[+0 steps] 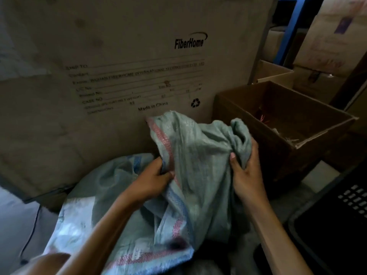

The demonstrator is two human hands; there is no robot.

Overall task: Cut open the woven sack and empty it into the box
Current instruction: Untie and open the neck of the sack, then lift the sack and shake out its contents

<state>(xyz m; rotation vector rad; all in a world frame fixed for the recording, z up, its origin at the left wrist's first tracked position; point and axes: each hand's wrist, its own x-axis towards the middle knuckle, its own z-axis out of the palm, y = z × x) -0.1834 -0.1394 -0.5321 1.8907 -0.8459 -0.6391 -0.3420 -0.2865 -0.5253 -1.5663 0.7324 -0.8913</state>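
A pale green woven sack (196, 153) with pink and blue stripes hangs crumpled between my hands in the middle of the view. My left hand (153, 179) grips a fold on its left side. My right hand (246, 173) clutches the bunched fabric on its right side. The sack looks limp and loose. An open brown cardboard box (248, 124) stands just to the right of the sack, its top open, with some pinkish strands and pale scraps visible at the bottom.
A large FiberHome carton (119, 66) stands like a wall right behind the sack. Another woven sack (79, 215) lies at lower left. More cartons (325, 56) are stacked at the back right. A black perforated crate (341, 221) sits at lower right.
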